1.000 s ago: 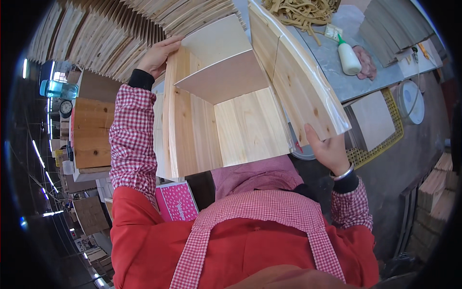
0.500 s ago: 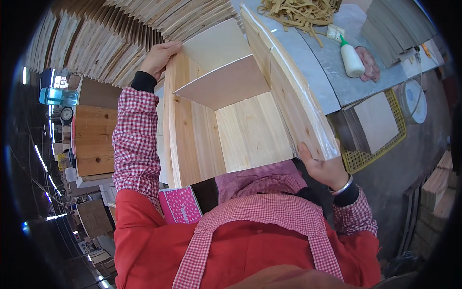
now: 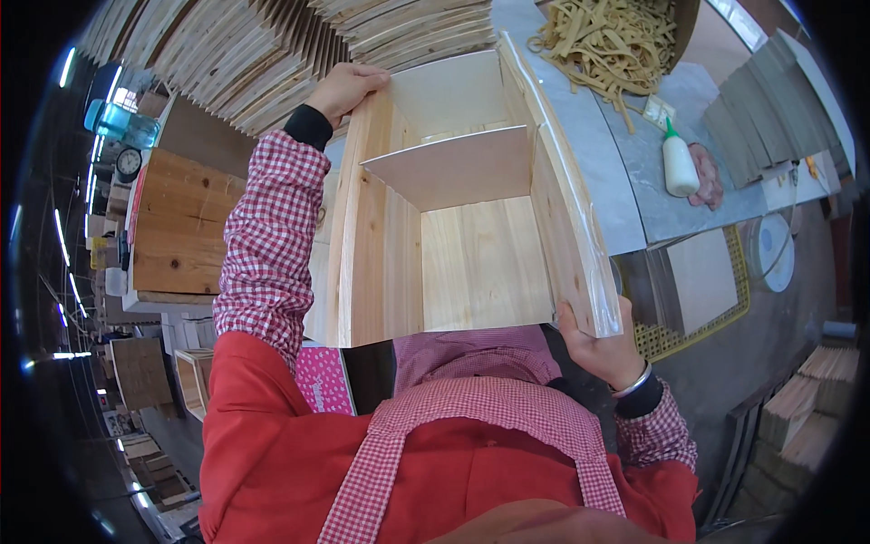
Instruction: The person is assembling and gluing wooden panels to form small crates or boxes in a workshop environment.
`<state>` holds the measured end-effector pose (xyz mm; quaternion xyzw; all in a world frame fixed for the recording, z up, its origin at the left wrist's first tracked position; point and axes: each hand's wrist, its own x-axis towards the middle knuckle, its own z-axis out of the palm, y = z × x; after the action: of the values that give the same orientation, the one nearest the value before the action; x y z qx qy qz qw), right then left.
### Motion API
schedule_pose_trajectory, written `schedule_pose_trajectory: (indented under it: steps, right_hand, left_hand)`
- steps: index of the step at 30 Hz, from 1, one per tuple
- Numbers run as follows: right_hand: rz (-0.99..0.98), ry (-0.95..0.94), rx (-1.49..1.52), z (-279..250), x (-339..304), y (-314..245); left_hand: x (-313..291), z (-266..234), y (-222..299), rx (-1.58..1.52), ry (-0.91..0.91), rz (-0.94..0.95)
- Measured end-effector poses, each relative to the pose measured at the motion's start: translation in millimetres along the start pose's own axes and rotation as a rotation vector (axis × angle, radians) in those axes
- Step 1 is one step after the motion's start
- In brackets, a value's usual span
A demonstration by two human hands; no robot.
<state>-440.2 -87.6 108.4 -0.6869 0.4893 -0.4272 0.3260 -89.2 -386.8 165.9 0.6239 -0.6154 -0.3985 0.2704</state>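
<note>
Between my two hands is a light wooden box (image 3: 485, 263), open toward me and tilted. A thin divider panel (image 3: 453, 168) crosses its inside and splits it into two compartments. My left hand (image 3: 346, 91) grips the far left corner, fingers over the top edge of the side board. Around the near right corner my right hand (image 3: 603, 347) is closed, thumb on the inner side and the other fingers mostly hidden behind the board. Glossy clear film or tape shows along the right side board's edge (image 3: 594, 245).
Stacked thin boards (image 3: 245, 63) stand behind the box. On the grey table (image 3: 625, 204) at right are a white glue bottle with green tip (image 3: 680, 163), a heap of tan strips (image 3: 607, 41) and grey panels (image 3: 775, 109). A yellow crate (image 3: 739, 299) holds boards below; a pink patterned box (image 3: 324, 379) sits near my lap.
The box has turned slightly and its far end has shifted right, both hands still holding it. The whole view has also shifted, so the table and shelves sit differently.
</note>
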Motion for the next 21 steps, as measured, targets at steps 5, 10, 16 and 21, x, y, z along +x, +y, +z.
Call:
schedule_pose_trajectory:
  steps: [5, 10, 16, 21]
  right_hand:
    - [0.024, -0.037, -0.048, 4, 0, -1]
    - [-0.014, -0.048, -0.105, 8, 4, -5]
    - [0.068, -0.051, -0.057, 9, 1, -2]
    - [0.172, -0.114, -0.022, 3, 4, -12]
  left_hand:
    - [0, 2, 0, 0.046, -0.003, 0.030]
    - [0, 5, 3, 0.063, 0.006, 0.049]
    - [-2, 12, 12, 0.122, 0.012, 0.017]
    - [7, 16, -8, 0.109, 0.033, 0.108]
